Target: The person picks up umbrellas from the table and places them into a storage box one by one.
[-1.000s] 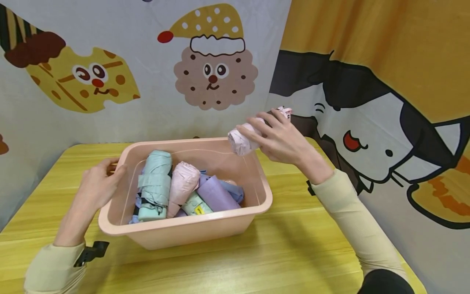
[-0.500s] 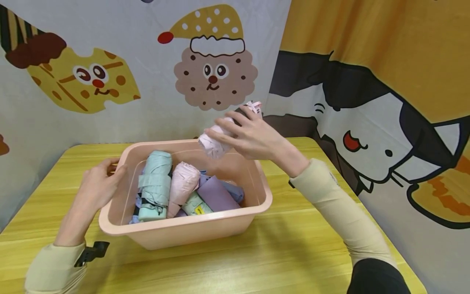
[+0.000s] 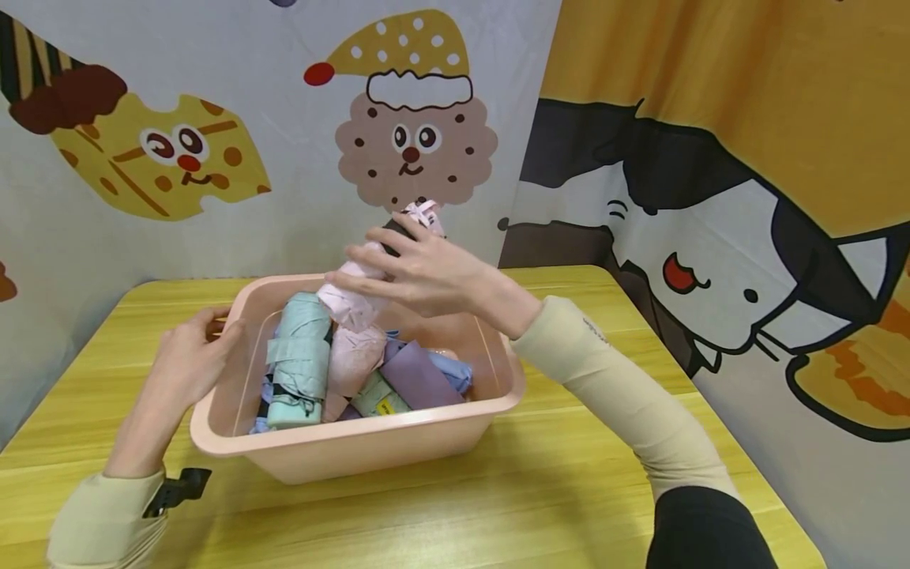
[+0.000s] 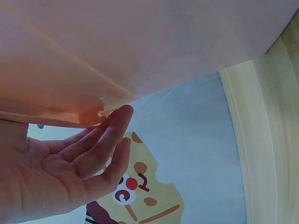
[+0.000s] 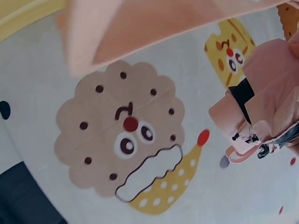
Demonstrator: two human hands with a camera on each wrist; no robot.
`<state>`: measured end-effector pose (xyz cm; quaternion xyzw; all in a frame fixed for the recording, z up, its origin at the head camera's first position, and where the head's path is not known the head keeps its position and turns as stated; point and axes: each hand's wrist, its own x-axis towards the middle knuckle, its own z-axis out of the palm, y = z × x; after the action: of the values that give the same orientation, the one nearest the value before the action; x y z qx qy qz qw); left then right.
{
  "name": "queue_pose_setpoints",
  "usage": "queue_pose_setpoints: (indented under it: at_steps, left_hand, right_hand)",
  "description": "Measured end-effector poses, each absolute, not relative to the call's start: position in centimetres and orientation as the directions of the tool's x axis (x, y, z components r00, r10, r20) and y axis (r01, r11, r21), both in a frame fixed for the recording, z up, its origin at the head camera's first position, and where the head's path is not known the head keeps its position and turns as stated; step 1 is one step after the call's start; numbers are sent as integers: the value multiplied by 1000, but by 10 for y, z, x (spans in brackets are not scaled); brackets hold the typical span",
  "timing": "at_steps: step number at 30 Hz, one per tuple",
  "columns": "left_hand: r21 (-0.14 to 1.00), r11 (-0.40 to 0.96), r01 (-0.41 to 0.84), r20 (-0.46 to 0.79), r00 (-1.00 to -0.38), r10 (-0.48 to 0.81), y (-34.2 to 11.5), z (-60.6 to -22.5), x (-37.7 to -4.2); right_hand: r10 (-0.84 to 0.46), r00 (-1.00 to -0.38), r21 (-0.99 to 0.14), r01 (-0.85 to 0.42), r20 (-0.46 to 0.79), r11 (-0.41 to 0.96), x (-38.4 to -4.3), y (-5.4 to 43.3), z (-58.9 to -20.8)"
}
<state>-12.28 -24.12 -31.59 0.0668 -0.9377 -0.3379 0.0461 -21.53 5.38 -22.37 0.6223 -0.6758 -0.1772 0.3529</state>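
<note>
A pale pink folded umbrella (image 3: 350, 304) is held in my right hand (image 3: 434, 273), tilted above the tub's back left part. Its dark band and small ribbon loop point up and away; the right wrist view shows this umbrella (image 5: 275, 84) at the right edge. My left hand (image 3: 188, 356) grips the left rim of the peach plastic tub (image 3: 355, 438), thumb over the rim; in the left wrist view its fingers (image 4: 100, 149) lie under the rim. Inside lie a mint umbrella (image 3: 298, 359), another pink one (image 3: 351, 359), a purple one (image 3: 423, 375) and a green one with a yellow label (image 3: 380, 395).
A blue folded item (image 3: 455, 373) lies at the right inside the tub, partly covered. The tub stands on a yellow wood-grain table (image 3: 569, 474). Cartoon-printed cloth (image 3: 298, 237) hangs behind the table and along its right side.
My right hand has carried the pink umbrella leftward from the tub's right rim to over its left half. The left hand and the tub have stayed put.
</note>
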Motion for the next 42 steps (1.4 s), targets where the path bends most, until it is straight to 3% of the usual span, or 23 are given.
queue_pose_setpoints:
  at_steps: [9,17,26,42]
  left_hand:
    - [633,768,-100,33,-987,-157,-241,-315,-123]
    - [635,767,-94,29,-989,-145,-243,-315,-123]
    - [623,778,-74,60,-988,-142,-244,-317,-124]
    - [625,775,-96,38,-987,-153,-243,-316,-126]
  right_hand:
    - [-983,92,659,-751,157,35,-208,24,-236]
    - [-994,107,649,-758,27,-64,-200,5,-243]
    - [-975,217,707,-697,46,-122,-200,-10,-263]
    - [-998,25,621,-781,-63,-58,-196,-3,-266]
